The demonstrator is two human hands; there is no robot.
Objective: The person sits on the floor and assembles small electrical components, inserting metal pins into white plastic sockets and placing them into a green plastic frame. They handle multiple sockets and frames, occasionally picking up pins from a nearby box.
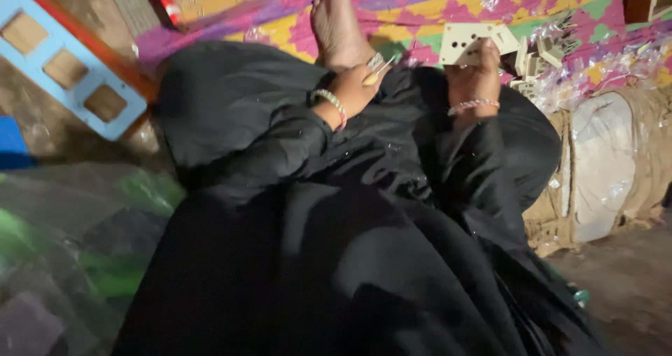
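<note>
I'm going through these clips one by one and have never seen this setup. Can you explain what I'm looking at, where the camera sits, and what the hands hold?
There is no machine here. The one picture comes from a camera worn on a person's head, looking down at their own lap and hands. The person sits in black clothing, with a bare foot stretched onto a colourful patterned mat. The left hand pinches a small thin tool, too blurred to identify. The right hand holds up a cream plastic plate with holes. More cream plastic parts lie on the mat to the right, beside a wrapped bundle.
</note>
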